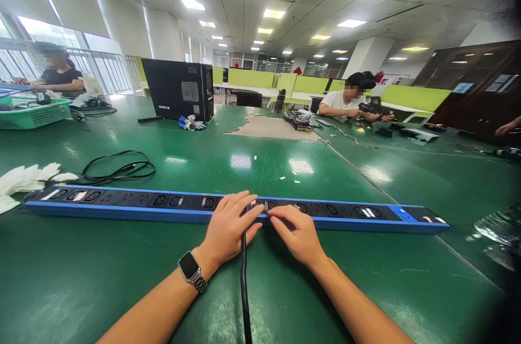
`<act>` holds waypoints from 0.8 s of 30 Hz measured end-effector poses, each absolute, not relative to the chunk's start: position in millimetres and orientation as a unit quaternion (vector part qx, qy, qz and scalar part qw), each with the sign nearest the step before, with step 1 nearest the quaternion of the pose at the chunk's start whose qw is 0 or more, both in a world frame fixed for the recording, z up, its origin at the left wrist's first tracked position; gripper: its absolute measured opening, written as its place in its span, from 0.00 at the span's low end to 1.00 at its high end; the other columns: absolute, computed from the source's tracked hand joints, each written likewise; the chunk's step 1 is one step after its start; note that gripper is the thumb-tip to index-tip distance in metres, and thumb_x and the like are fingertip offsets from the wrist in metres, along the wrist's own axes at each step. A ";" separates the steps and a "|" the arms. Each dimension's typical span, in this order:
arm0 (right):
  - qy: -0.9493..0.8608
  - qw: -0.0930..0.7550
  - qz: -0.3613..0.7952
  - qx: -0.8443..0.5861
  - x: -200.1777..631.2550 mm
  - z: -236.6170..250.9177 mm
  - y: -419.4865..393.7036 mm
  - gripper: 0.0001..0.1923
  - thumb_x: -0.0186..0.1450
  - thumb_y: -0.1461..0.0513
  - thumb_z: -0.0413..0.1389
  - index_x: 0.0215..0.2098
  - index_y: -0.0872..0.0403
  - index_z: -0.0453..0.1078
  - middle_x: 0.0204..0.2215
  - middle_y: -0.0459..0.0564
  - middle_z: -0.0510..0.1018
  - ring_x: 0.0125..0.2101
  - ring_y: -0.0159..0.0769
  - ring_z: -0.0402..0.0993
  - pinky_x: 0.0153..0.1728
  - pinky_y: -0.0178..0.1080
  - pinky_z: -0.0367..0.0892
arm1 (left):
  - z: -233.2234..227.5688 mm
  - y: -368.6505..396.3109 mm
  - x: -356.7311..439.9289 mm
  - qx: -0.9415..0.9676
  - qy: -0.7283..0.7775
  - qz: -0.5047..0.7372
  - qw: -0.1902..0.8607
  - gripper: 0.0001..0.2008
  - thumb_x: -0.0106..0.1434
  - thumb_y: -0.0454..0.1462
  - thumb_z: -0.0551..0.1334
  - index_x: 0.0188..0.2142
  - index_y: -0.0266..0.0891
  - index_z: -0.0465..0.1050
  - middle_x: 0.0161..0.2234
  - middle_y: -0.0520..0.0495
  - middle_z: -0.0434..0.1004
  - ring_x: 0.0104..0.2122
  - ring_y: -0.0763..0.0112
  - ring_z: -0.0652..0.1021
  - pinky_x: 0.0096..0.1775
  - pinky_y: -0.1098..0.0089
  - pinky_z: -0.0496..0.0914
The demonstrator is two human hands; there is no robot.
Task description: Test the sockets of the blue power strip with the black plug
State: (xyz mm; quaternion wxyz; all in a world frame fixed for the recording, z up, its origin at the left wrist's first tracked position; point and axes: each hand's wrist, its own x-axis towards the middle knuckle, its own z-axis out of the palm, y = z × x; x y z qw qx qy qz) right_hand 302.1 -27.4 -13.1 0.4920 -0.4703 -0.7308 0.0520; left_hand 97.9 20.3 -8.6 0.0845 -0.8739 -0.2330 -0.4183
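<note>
A long blue-edged black power strip (154,208) lies across the green table in front of me, its rows of sockets facing up. My left hand (232,224), with a watch on the wrist, spans the strip's middle, fingers over the top and thumb at the near edge. From beneath that hand a thick black cable (245,290) runs down toward me. Just to the right, my right hand (299,233) is closed, thumb and forefinger close together at the strip's near edge. What sits between those fingertips, if anything, is too small to tell. Pale stickers mark several sockets.
Beyond the strip's left end lie a coiled black cord (122,167) and white gloves (28,178). Farther back stand a black computer case (175,89) and a green basket (36,113). Two people sit across the table, and another person's hand (508,127) shows at right.
</note>
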 end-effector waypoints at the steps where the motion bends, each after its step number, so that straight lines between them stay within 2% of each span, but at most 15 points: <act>1: -0.731 0.491 0.051 -0.470 302.1 -12.9 -27.5 0.08 0.65 0.61 0.55 0.37 0.51 0.77 0.33 0.50 0.82 0.34 0.37 0.78 0.38 0.41 0.73 | -8.4 19.2 98.7 -0.872 -0.234 -0.422 0.086 0.15 0.66 0.37 0.59 0.52 0.41 0.71 0.52 0.41 0.75 0.54 0.57 0.72 0.53 0.54 0.68; 5: -0.733 0.492 0.046 -0.468 302.0 -12.7 -27.4 0.07 0.65 0.61 0.55 0.37 0.51 0.76 0.33 0.49 0.82 0.34 0.37 0.78 0.37 0.41 0.73 | -12.1 19.3 100.9 -0.857 -0.256 -0.439 0.093 0.15 0.66 0.31 0.56 0.51 0.38 0.71 0.49 0.42 0.78 0.51 0.59 0.76 0.52 0.55 0.70; 9: -0.734 0.492 0.043 -0.467 302.0 -12.8 -27.4 0.08 0.65 0.61 0.55 0.36 0.51 0.77 0.32 0.49 0.82 0.33 0.37 0.78 0.37 0.41 0.73 | -15.8 20.7 104.5 -0.851 -0.271 -0.441 0.087 0.18 0.64 0.27 0.53 0.51 0.36 0.71 0.50 0.40 0.78 0.53 0.59 0.75 0.53 0.55 0.71; 17: -0.725 0.491 0.054 -0.480 301.2 -13.1 -28.2 0.08 0.66 0.60 0.55 0.36 0.51 0.77 0.32 0.50 0.82 0.34 0.37 0.77 0.38 0.42 0.73 | -8.0 25.4 108.6 -0.851 -0.302 -0.423 0.075 0.14 0.67 0.30 0.54 0.49 0.36 0.73 0.45 0.42 0.81 0.47 0.60 0.79 0.50 0.57 0.75; 24: -0.725 0.491 0.052 -0.480 300.9 -14.4 -27.6 0.08 0.66 0.61 0.55 0.36 0.51 0.77 0.32 0.49 0.82 0.33 0.37 0.77 0.37 0.40 0.72 | -9.8 25.3 104.7 -0.857 -0.287 -0.421 0.080 0.12 0.67 0.31 0.55 0.48 0.37 0.72 0.42 0.44 0.82 0.46 0.59 0.79 0.46 0.58 0.75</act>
